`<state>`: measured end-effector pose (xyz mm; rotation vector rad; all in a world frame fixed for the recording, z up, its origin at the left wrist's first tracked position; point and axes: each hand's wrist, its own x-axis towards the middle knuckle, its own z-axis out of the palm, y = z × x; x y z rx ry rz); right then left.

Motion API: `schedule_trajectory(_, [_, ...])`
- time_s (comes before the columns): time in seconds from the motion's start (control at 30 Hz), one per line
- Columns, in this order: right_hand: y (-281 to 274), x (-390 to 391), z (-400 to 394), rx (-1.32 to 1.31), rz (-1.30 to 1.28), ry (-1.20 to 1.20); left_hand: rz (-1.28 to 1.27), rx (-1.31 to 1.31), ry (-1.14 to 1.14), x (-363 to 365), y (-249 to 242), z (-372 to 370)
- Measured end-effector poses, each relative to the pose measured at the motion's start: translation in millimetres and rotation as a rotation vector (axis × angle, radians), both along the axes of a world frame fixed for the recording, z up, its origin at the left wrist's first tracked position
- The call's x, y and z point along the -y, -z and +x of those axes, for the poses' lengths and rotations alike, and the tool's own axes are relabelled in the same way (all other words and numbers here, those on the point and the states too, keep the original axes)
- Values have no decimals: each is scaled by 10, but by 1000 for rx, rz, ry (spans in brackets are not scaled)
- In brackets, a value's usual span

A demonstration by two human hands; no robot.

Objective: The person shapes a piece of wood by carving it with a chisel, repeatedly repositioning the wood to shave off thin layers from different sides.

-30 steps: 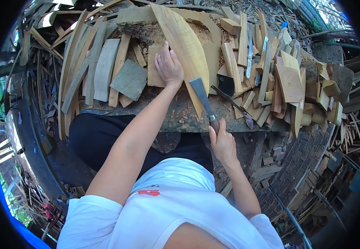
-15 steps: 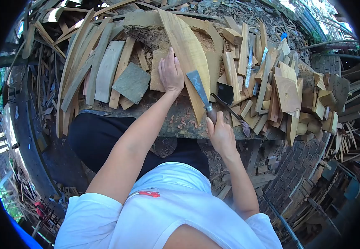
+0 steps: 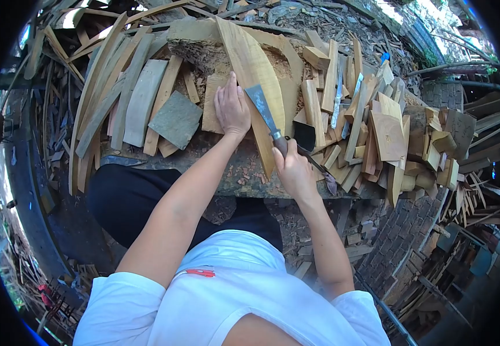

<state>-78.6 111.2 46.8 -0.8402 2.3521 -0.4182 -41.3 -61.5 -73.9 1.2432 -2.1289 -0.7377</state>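
A long curved board point(image 3: 264, 69), pale and leaf-shaped, leans lengthwise on the bench, its narrow end toward me. My left hand point(image 3: 232, 111) lies against the board's left edge with fingers stretched out; its thumb is hard to see. In my right hand point(image 3: 295, 173) is a chisel point(image 3: 266, 111) with a wide, flared dark blade, the fingers wrapped around its wooden handle. The blade lies over the board's lower half, its broad end just right of my left fingertips. Behind the board sits a wooden block point(image 3: 211, 106), partly hidden.
A grey square slab point(image 3: 175, 120) rests left of my left hand. Long curved strips point(image 3: 103, 86) lean at the left. Many wood offcuts point(image 3: 388, 135) crowd the right side of the bench point(image 3: 244, 184). A black curved piece point(image 3: 303, 136) lies near my right hand.
My right hand has moved the chisel a little up and left along the board. My left hand stays against the board's edge. The whole view has shifted slightly.
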Motion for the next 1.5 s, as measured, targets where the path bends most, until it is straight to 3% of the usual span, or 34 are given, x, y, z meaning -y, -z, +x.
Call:
schedule_trajectory(0.2, [-245,-369,196,24,153,31,-18,-29,-15,-6,-15,-5])
schedule_trajectory(0.4, [66,509,-275,-42,37,-49,7,2,2,24,-50,4])
schedule_trajectory(0.7, [-209,-170,-37,-4,159,-11,104,-30,-137,-112,-50,-183])
schedule_trajectory(1.0, [-80,724,-432,-90,57,-103,31,6,-103,-87,-70,-129])
schedule_trajectory(1.13, [-178,130,-304,-108,126,-103,17,-16,-111,-91,-52,-147])
schedule_trajectory(1.27, [-266,43,-296,-33,256,-37,22,11,-114,-90,-76,-155])
schedule_trajectory(1.43, [13,720,-573,-162,69,-70,3,48,-114,-93,-81,-160])
schedule_trajectory(1.5, [8,644,-547,-148,72,-64,-6,53,-103,-94,-55,-133])
